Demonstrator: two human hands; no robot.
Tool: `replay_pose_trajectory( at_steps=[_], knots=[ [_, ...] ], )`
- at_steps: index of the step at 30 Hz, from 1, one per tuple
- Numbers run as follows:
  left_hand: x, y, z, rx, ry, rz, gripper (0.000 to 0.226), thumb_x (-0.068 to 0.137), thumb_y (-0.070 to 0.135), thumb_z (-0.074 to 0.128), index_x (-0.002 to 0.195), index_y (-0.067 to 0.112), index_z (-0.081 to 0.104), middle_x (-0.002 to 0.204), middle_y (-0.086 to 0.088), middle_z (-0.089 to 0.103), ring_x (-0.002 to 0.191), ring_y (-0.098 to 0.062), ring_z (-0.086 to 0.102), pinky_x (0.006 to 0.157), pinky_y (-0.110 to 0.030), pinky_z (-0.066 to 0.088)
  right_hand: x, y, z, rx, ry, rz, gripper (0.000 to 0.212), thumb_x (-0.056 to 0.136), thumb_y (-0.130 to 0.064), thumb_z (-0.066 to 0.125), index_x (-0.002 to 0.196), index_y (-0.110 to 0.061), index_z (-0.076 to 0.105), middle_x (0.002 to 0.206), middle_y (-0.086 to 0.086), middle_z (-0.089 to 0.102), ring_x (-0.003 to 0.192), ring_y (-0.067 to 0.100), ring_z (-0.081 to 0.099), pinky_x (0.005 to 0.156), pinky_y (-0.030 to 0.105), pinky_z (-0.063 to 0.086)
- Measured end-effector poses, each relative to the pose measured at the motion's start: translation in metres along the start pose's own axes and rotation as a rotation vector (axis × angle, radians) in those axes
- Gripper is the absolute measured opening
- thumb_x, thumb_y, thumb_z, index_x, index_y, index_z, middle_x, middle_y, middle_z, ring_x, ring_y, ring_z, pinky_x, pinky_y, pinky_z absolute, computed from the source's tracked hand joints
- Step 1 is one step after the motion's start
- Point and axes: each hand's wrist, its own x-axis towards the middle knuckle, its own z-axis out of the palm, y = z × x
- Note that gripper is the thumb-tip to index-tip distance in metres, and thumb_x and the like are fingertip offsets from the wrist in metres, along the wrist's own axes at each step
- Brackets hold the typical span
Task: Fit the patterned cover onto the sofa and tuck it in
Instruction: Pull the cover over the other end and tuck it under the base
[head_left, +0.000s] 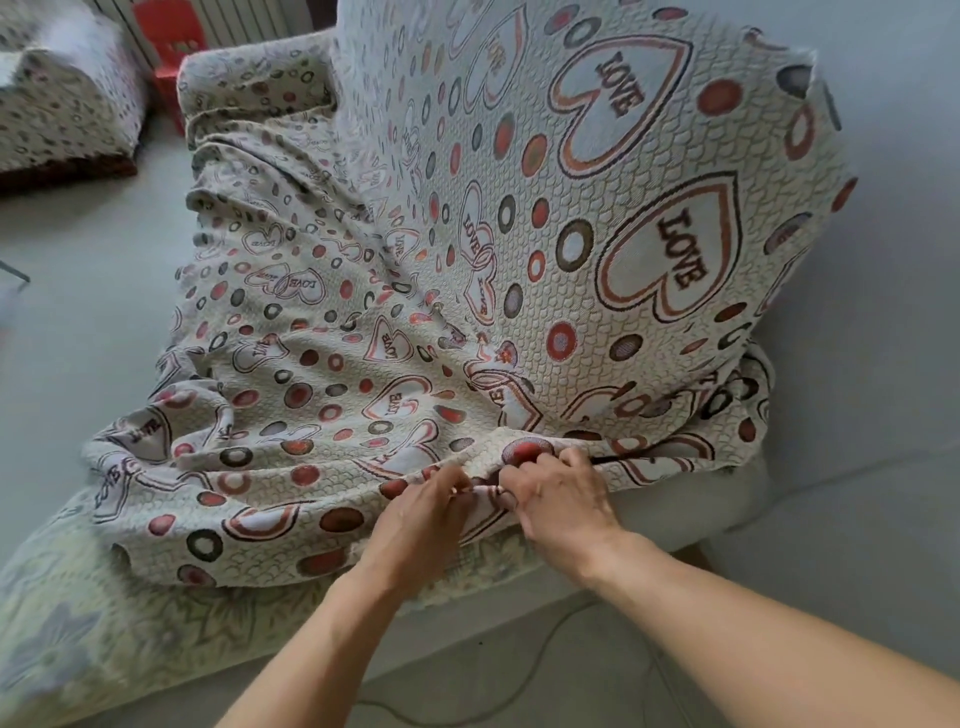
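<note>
Patterned cover (467, 291): draped over sofa (67, 623) back and seat, near hem bunched at front edge. Soft, quilted, stretchy, probably light and non-slip. Best gripped along hem. Left hand (423, 512) and right hand (561, 499), close together, both pinching that hem.

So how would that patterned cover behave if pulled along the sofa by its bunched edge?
The patterned cover looks floppy: it folds and bunches where both hands pinch it. Its quilted texture suggests some weight and grip, so it would probably drag rather than slide.
</note>
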Motion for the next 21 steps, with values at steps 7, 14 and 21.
replay_pose_trajectory(
  at_steps=[7,14,21],
  knots=[
    [-0.059,-0.048,-0.012,0.31,0.237,0.066,0.05,0.066,0.042,0.072,0.111,0.03,0.056,0.111,0.009,0.053,0.101,-0.017,0.048,0.084,-0.031,0.034,0.002,0.003,-0.003,0.051,-0.017,0.053,0.021,0.103,-0.028,0.028,0.104,-0.018,0.047,0.092,0.001,0.066,0.086,0.023,0.06,0.096,0.043,0.034],
    [-0.078,-0.094,-0.022,0.259,0.341,-0.032,0.032,0.092,0.04,0.039,0.089,0.022,0.065,0.086,0.007,0.062,0.077,-0.023,0.057,0.066,-0.034,0.046,0.002,-0.02,0.014,0.063,-0.006,-0.043,0.026,0.1,-0.038,0.032,0.114,-0.021,0.046,0.11,0.0,0.061,0.102,0.022,0.055,0.091,0.039,0.033],
    [-0.061,-0.096,-0.046,0.13,0.279,0.011,0.026,0.092,0.04,0.04,0.089,0.024,0.061,0.085,0.011,0.064,0.076,-0.016,0.06,0.059,-0.032,0.047,0.019,-0.09,0.026,0.07,0.002,-0.198,0.031,0.095,-0.039,0.047,0.12,-0.02,0.048,0.111,0.003,0.06,0.1,0.024,0.056,0.089,0.039,0.036]
  ],
)
